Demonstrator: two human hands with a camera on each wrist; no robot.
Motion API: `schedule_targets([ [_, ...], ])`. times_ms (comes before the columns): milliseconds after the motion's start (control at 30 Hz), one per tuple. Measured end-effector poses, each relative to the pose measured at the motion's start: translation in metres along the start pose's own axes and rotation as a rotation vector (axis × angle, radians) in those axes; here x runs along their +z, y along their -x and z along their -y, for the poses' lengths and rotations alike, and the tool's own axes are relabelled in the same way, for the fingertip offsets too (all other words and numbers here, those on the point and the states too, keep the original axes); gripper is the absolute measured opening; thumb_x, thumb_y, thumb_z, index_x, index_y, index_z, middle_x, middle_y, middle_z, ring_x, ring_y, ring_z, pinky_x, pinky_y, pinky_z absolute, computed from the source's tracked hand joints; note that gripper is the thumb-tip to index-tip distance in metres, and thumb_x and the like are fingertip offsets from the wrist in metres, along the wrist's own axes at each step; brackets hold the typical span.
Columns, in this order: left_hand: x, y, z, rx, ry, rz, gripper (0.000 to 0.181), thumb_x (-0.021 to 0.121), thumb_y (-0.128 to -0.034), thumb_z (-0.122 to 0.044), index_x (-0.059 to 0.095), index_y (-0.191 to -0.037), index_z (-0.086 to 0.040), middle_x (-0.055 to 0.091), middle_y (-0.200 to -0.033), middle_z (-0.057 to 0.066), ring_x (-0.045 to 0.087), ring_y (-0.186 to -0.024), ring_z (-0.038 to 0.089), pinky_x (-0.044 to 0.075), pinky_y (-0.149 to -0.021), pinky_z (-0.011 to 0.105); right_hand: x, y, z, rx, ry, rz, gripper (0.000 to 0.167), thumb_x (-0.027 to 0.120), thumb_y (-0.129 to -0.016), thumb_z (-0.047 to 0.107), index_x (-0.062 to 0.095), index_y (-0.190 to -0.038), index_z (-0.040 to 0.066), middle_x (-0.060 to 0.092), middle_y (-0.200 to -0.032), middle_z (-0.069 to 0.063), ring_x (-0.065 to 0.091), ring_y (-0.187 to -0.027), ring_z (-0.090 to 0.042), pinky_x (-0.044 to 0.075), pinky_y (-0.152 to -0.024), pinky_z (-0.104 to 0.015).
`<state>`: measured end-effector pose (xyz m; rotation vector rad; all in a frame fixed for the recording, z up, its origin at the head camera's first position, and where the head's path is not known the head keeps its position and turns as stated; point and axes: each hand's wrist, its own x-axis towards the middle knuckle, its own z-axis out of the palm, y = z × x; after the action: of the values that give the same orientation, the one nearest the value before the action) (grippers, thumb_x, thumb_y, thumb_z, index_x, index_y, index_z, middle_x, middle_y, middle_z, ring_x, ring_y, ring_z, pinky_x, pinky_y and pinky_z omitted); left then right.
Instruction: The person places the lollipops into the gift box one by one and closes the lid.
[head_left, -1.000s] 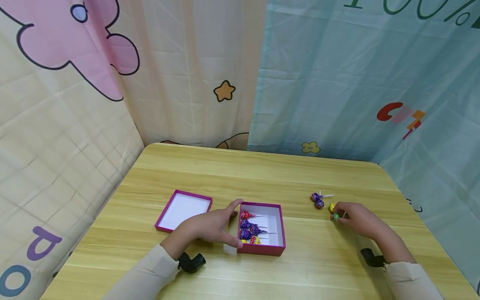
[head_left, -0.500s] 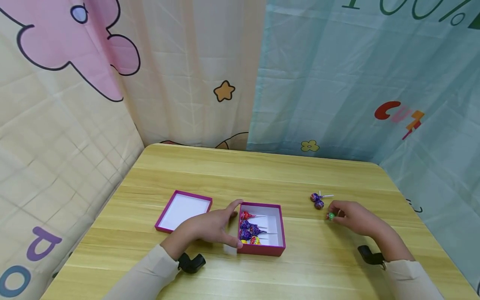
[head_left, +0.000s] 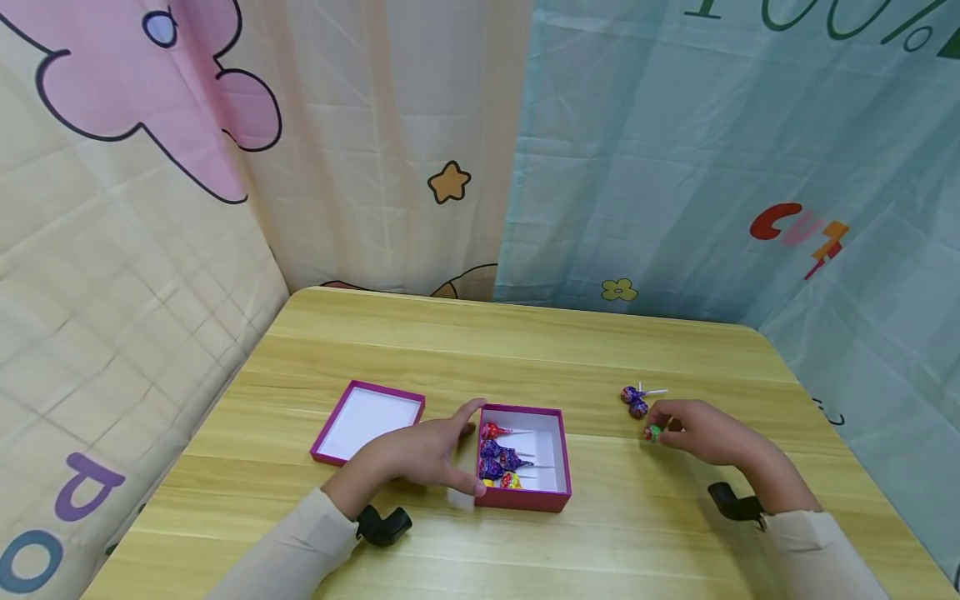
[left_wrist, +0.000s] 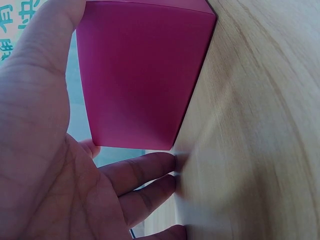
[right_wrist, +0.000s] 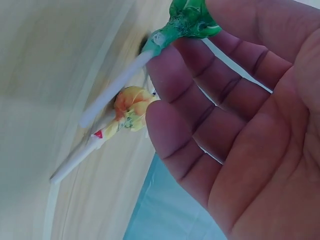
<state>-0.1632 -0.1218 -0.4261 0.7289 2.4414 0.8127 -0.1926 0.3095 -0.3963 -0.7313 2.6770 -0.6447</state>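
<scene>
Several lollipops (head_left: pixel 491 450) already sit in the magenta box (head_left: pixel 522 500) midway across the desk (head_left: pixel 450 350), left grip (head_left: pixel 427 450) spread against it; nearer the right edge, right grip (head_left: pixel 701 433) pinches a green lollipop (right_wrist: pixel 190 20), yellow lollipop (right_wrist: pixel 134 106) and two purple lollipops (head_left: pixel 637 409) remaining outside.

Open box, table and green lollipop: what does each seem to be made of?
Open box: probably stiff cardboard, smooth and satiny; crisp edges suggest it.
Table: wood or wood-look laminate, softly glossy, showing grain streaks.
Green lollipop: wrapper likely plastic film, judging by its shiny crinkles; smooth white stick, plastic or paper.
</scene>
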Motion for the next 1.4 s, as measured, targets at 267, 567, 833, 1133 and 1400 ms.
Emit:
schedule_targets([
  [267, 0.000, 0.000, 0.000, -0.006, 0.000, -0.005, 0.121, 0.075, -0.0750, -0.066, 0.001, -0.160, -0.023, 0.038, -0.156, 0.008, 0.039, -0.140, 0.023, 0.032, -0.113, 0.047, 0.000, -0.004, 0.006, -0.012, -0.003, 0.026, 0.012, 0.061, -0.096, 0.005, 0.065, -0.104, 0.013, 0.063, -0.102, 0.004, 0.062, -0.092, -0.019, 0.051, -0.069, -0.031],
  [567, 0.000, -0.001, 0.000, -0.003, 0.009, -0.006, 0.121, 0.076, -0.0748, -0.066, 0.001, -0.160, -0.023, 0.038, -0.155, 0.009, 0.039, -0.140, 0.023, 0.031, -0.113, 0.047, 0.000, -0.010, 0.017, -0.050, -0.003, 0.061, 0.013, 0.058, -0.098, 0.005, 0.062, -0.106, 0.013, 0.061, -0.103, 0.003, 0.058, -0.094, -0.018, 0.049, -0.071, -0.032],
  [833, 0.001, -0.001, 0.001, 0.004, 0.004, -0.008, 0.121, 0.076, -0.0751, -0.066, 0.001, -0.160, -0.022, 0.039, -0.155, 0.010, 0.039, -0.139, 0.023, 0.031, -0.113, 0.046, 0.000, -0.016, 0.029, -0.040, 0.011, 0.065, 0.013, 0.059, -0.097, 0.004, 0.062, -0.102, 0.015, 0.063, -0.111, -0.004, 0.058, -0.095, -0.017, 0.050, -0.073, -0.033],
  [1133, 0.000, -0.001, 0.001, 0.002, -0.016, -0.009, 0.121, 0.075, -0.0747, -0.067, 0.002, -0.160, -0.022, 0.039, -0.155, 0.009, 0.039, -0.139, 0.022, 0.032, -0.113, 0.045, -0.001, -0.023, 0.046, -0.045, 0.010, 0.088, 0.011, 0.058, -0.099, 0.007, 0.062, -0.109, 0.011, 0.061, -0.097, 0.003, 0.056, -0.087, -0.014, 0.049, -0.073, -0.031],
  [1400, 0.001, -0.002, 0.002, -0.001, -0.018, -0.012, 0.122, 0.075, -0.0746, -0.067, 0.001, -0.160, -0.022, 0.039, -0.155, 0.008, 0.039, -0.139, 0.022, 0.032, -0.113, 0.046, -0.004, -0.032, 0.062, -0.086, 0.020, 0.104, 0.010, 0.059, -0.099, 0.008, 0.064, -0.106, 0.013, 0.062, -0.095, 0.004, 0.058, -0.087, -0.015, 0.050, -0.074, -0.032],
])
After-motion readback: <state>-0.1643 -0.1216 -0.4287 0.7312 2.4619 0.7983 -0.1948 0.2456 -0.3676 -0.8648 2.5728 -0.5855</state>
